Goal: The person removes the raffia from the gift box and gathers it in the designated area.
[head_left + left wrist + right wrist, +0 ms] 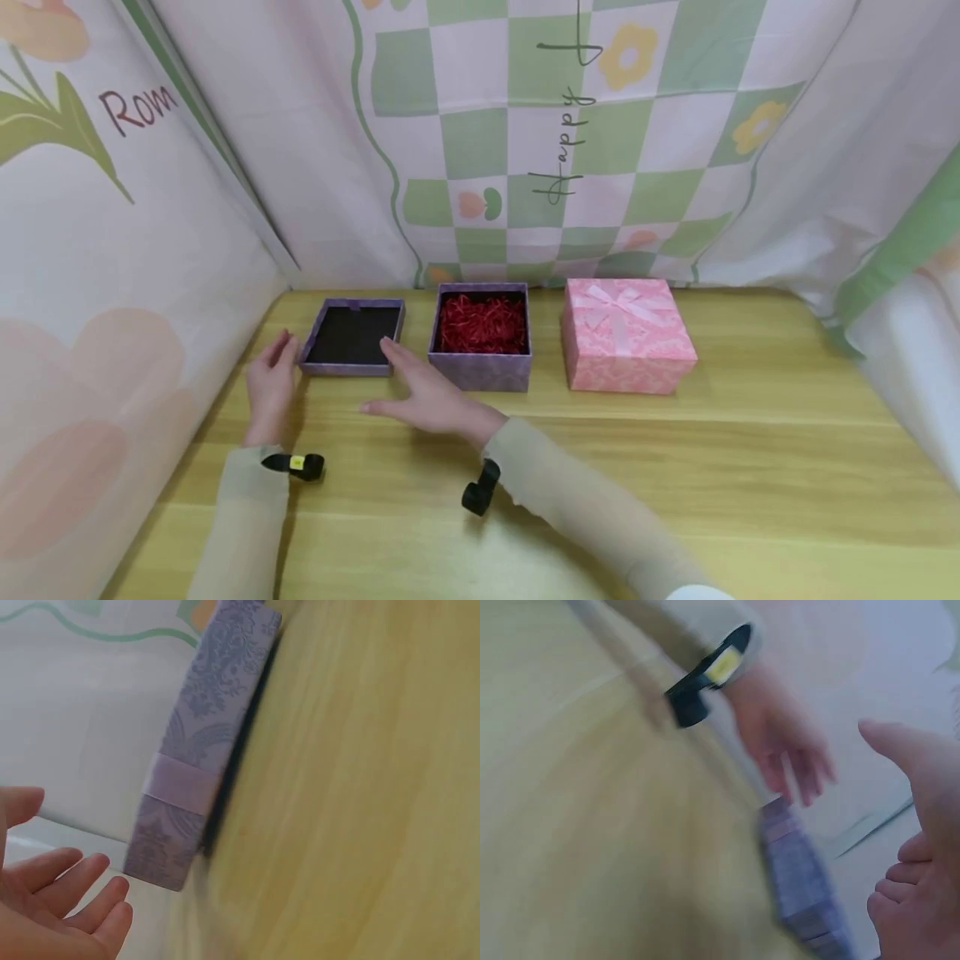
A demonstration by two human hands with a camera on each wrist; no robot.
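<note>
Back curtain (472, 142) text: "Happy", sideways in dark script, at 12 o'clock from the boxes; next letter cut off by the frame top.
Left curtain (135, 250) text: "Rom", red-brown; rest not visible.
Yellow tag (297, 462): on the left wrist camera strap, too small to read.
Purple lid (352, 337): on the table (750, 467), hollow side up, between the two hands.
Left hand (272, 387): at the lid's 8 o'clock, fingers loose, grasping nothing, just beside the near-left corner.
Right hand (431, 392): at the lid's 4 o'clock, thumb spread, grasping nothing; index tip overlaps the lid's right edge in head view, contact can't tell.
Lid build: shallow square tray, black lining, floral-patterned outer wall, smooth lilac ribbon band (182, 784) across one side.
Purple box (480, 371): lid's 3 o'clock, uncovered, filled with crinkly red paper shreds (483, 325).
Pink box (630, 371): purple box's 3 o'clock, closed, patterned, pale ribbon bow on top.
Table finish: yellowish wood grain.
</note>
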